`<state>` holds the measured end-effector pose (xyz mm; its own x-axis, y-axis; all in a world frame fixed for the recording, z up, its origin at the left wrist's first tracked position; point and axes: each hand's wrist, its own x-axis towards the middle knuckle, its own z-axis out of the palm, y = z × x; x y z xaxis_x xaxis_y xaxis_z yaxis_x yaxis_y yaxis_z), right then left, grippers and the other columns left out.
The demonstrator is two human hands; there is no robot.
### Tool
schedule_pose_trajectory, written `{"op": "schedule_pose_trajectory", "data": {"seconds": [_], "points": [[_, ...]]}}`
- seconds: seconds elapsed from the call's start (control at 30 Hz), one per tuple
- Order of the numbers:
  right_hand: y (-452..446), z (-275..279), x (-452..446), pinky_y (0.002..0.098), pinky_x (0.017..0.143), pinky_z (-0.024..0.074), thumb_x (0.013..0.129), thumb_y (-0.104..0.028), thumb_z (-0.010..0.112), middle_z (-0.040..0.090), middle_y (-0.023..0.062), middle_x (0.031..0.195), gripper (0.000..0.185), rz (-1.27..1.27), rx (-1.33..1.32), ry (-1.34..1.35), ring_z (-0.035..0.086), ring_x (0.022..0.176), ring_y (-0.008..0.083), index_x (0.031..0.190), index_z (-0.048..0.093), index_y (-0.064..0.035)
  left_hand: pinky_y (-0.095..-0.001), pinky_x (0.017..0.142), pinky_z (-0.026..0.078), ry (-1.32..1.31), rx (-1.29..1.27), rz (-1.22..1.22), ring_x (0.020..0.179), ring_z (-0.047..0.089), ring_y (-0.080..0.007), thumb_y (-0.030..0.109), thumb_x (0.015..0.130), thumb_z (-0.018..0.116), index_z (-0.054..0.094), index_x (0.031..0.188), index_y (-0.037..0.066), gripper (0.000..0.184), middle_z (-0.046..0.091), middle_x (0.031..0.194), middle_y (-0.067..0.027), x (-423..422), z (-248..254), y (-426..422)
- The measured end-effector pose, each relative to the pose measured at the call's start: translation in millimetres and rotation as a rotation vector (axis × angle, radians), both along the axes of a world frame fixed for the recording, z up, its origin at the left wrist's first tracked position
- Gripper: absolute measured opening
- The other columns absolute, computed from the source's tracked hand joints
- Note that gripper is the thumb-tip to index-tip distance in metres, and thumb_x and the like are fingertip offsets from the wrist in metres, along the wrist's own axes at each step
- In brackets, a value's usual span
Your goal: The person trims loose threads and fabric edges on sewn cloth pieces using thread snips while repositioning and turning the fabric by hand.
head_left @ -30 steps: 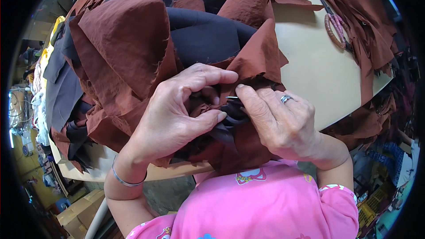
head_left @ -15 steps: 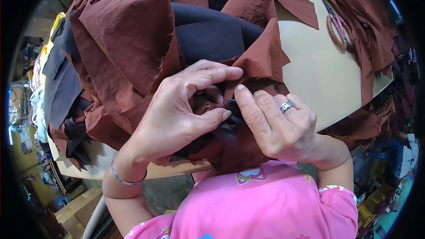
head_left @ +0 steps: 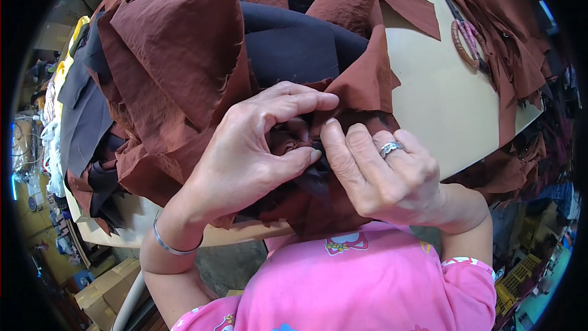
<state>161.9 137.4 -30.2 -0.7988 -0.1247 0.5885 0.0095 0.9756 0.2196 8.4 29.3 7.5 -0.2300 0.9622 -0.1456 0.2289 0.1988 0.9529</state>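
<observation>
Rust-brown fabric (head_left: 184,43) and dark navy fabric (head_left: 291,49) lie in a large layered heap. My left hand (head_left: 257,141) is closed on a gathered bit of the brown fabric, its thumb pressed on the bunch and its fingers curved over it. Just to the right, my right hand (head_left: 383,171) is pinched, thumb hidden below, with its index fingertip close to the gathered fabric. What it holds is hidden at this moment.
Scissors with wrapped handles (head_left: 467,43) lie on the pale table (head_left: 438,92) at the right, beside more brown cloth (head_left: 496,12). A cardboard box (head_left: 110,291) is at the lower left, and a yellow crate (head_left: 517,279) at the lower right.
The thin metal point seen earlier at my right fingertips no longer shows. My right index fingertip has moved slightly left, nearer the gathered fabric. My left hand has barely shifted.
</observation>
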Motion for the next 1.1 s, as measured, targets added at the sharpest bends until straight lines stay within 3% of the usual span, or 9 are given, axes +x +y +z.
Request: {"op": "schedule_pose_trajectory", "data": {"seconds": [0.1,0.27,0.47,0.57,0.67,0.83,0.93,1.03,1.1], "points": [[0,21,9,0.0256,0.049,0.0418,0.064,-0.007,0.062,0.057,0.0107,0.075,0.034,-0.006,-0.059,-0.187,0.054,0.055,0.0159,0.097,0.063,0.0013,-0.0196,0.073,0.043,0.029,0.048,-0.025,0.081,0.049,-0.0058,-0.003,0.066,0.066,0.056,0.113,0.001,0.048,0.053,0.107,-0.0037,-3,-5,0],[22,38,6,0.0333,0.069,0.0508,0.064,-0.001,0.069,0.057,0.0155,0.100,0.044,0.094,-0.739,-0.076,0.060,0.083,0.0283,0.107,0.058,-0.0018,-0.0168,0.069,0.043,-0.283,0.030,0.109,0.081,0.048,-0.0056,-0.010,0.070,0.061,0.043,0.110,0.002,0.045,0.049,0.092,-0.0033,1,-2,2],[48,8,-37,0.0345,0.071,0.0475,0.066,-0.001,0.064,0.058,0.0104,0.096,0.032,0.384,-0.978,-0.112,0.061,0.080,0.0275,0.097,0.055,-0.0018,-0.0197,0.069,0.045,-0.371,0.046,0.130,0.083,0.049,-0.0071,-0.009,0.070,0.063,0.036,0.102,0.005,0.044,0.049,0.088,-0.0032,2,2,3],[45,28,-26,0.0317,0.065,0.0448,0.068,0.000,0.062,0.059,0.0079,0.078,0.019,0.412,-1.092,-0.260,0.058,0.072,0.0226,0.085,0.054,-0.0006,-0.0313,0.080,0.045,0.270,-0.025,-0.081,0.088,0.058,-0.0167,-0.004,0.065,0.070,0.037,0.113,0.005,0.059,0.054,0.100,-0.0080,0,22,-11],[52,41,-10,0.0276,0.064,0.0436,0.071,-0.004,0.062,0.058,0.0083,0.078,0.018,0.362,-1.179,-0.272,0.057,0.071,0.0185,0.088,0.055,-0.0008,-0.0312,0.071,0.044,1.130,0.036,-0.107,0.079,0.059,-0.0224,0.003,0.060,0.072,0.053,0.098,0.006,0.043,0.059,0.083,-0.0071,3,39,-28],[18,22,-15,0.0310,0.054,0.0418,0.058,-0.013,0.074,0.055,0.0086,0.071,0.040,0.467,-1.009,-0.187,0.055,0.061,0.0261,0.095,0.061,-0.0045,-0.0297,0.054,0.040,0.845,0.287,0.003,0.057,0.055,-0.0208,0.017,0.072,0.066,0.055,0.084,0.009,0.018,0.053,0.068,-0.0048,23,31,-27],[26,43,1,0.0341,0.054,0.0426,0.052,-0.007,0.071,0.055,0.0071,0.078,0.041,0.532,-0.907,-0.333,0.056,0.063,0.0263,0.092,0.060,-0.0071,-0.0329,0.067,0.043,0.969,-0.031,-0.232,0.074,0.060,-0.0223,0.041,0.069,0.067,0.059,0.093,0.007,0.042,0.062,0.088,-0.0067,20,63,-43],[48,37,27,0.0287,0.045,0.0365,0.058,-0.023,0.066,0.054,0.0078,0.070,0.029,0.764,-0.983,-0.320,0.053,0.054,0.0207,0.080,0.061,-0.0044,-0.0379,0.077,0.040,1.198,-0.072,-0.152,0.092,0.057,-0.0274,0.061,0.068,0.055,0.060,0.101,0.008,0.062,0.061,0.102,-0.0084,-8,75,-53],[58,27,58,0.0282,0.044,0.0343,0.061,-0.028,0.064,0.053,0.0085,0.065,0.030,0.549,-1.185,-0.129,0.052,0.051,0.0195,0.077,0.061,-0.0033,-0.0375,0.083,0.040,1.197,-0.157,-0.057,0.102,0.053,-0.0323,0.054,0.067,0.062,0.054,0.115,0.010,0.065,0.051,0.121,-0.0114,-32,71,-60]]}}
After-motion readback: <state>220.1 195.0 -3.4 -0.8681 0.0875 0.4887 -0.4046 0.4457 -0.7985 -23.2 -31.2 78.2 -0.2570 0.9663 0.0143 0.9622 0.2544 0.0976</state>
